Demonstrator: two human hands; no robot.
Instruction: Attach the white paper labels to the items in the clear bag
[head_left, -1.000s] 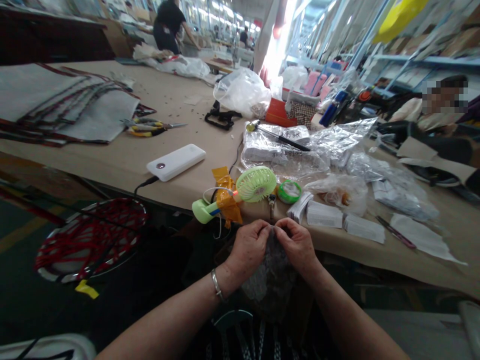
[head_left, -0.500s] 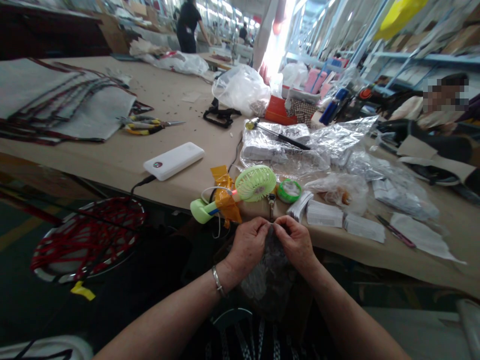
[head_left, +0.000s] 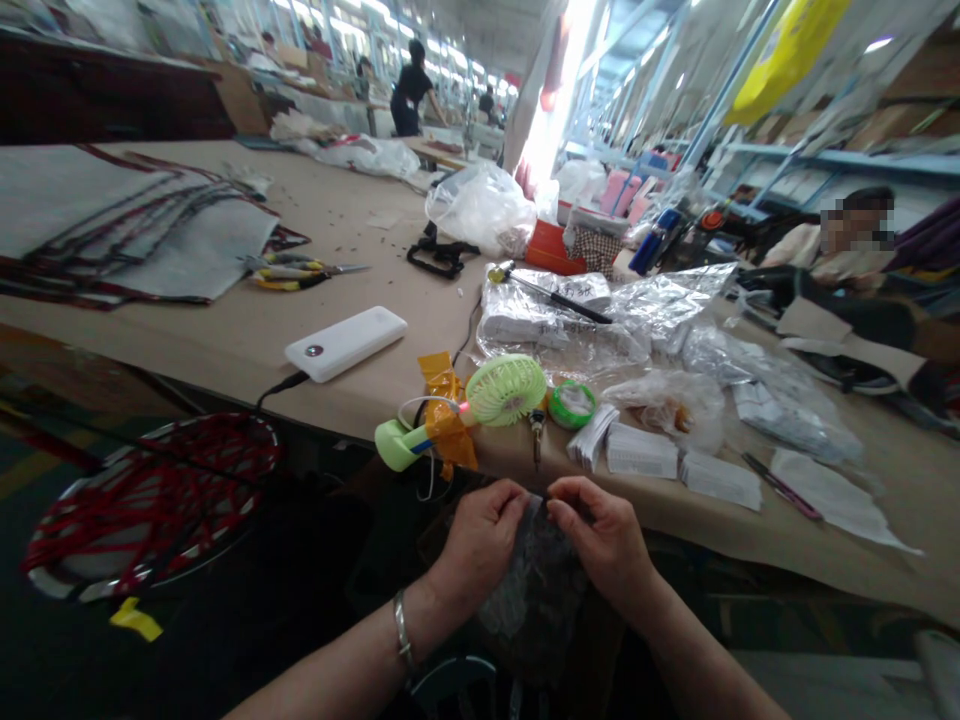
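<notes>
Both hands are close together just off the table's front edge. My left hand (head_left: 484, 540) is closed in a pinch on the top of a clear plastic bag (head_left: 531, 580), which hangs below in the dark. Thumb and fingers of my right hand (head_left: 604, 535) pinch a small dark item at the bag's upper edge, too small to name. A metal-tipped tool (head_left: 537, 428) stands at the table edge, just beyond the hands. Behind it are a green fan (head_left: 506, 388) fixed with orange tape (head_left: 448, 425) and a green tape roll (head_left: 572, 403).
Stacks of white labels (head_left: 641, 450) and a pink-handled tool (head_left: 784, 488) lie at the right edge of the table (head_left: 352, 400). A white power bank (head_left: 346, 343), pliers (head_left: 289, 270) and plastic packets (head_left: 551, 310) lie farther back. People are in the background.
My hands have moved lower and slightly apart at the fingertips, and a small dark item now shows at the right fingers. The view has tilted up a little.
</notes>
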